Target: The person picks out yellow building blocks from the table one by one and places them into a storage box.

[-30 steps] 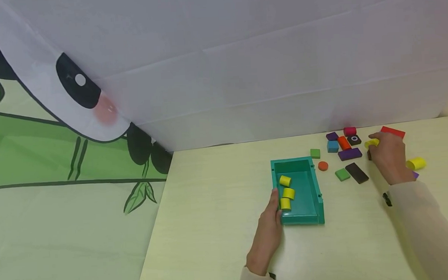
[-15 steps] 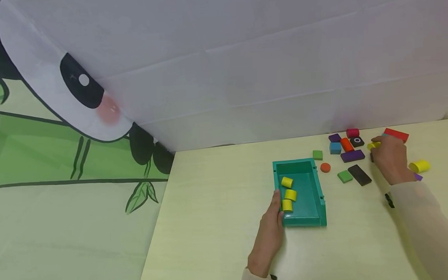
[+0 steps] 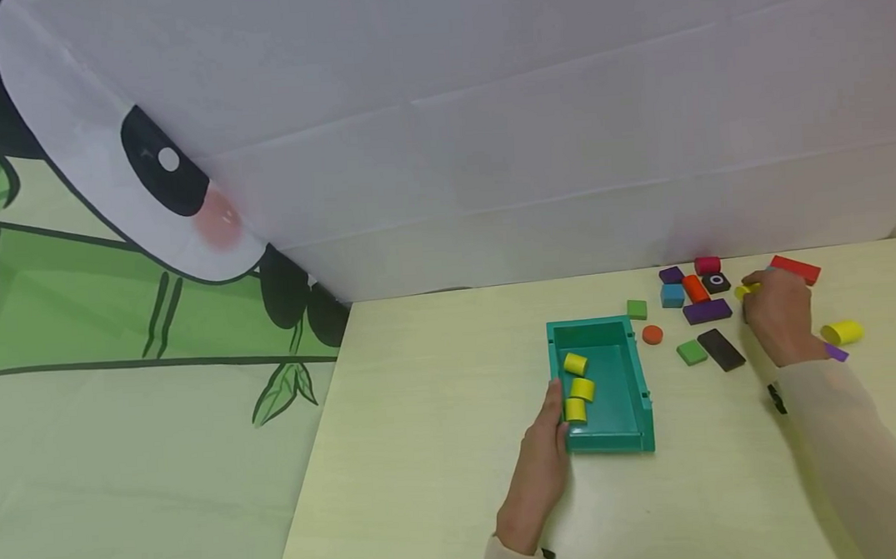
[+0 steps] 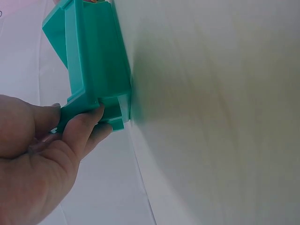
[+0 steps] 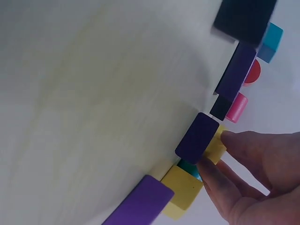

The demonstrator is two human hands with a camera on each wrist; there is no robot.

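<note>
Three yellow cylinders (image 3: pixel 583 389) lie in one teal tray (image 3: pixel 616 380), its wall gripped by the left hand (image 3: pixel 537 471), while one yellow piece (image 5: pixel 216 146) (partly hidden) is pinched between the right hand's (image 3: pixel 780 315) thumb and fingers.

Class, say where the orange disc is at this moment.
In the head view, the orange disc lies right of centre, beside the right wall of the teal tray, with a small green block just beyond it.
</note>
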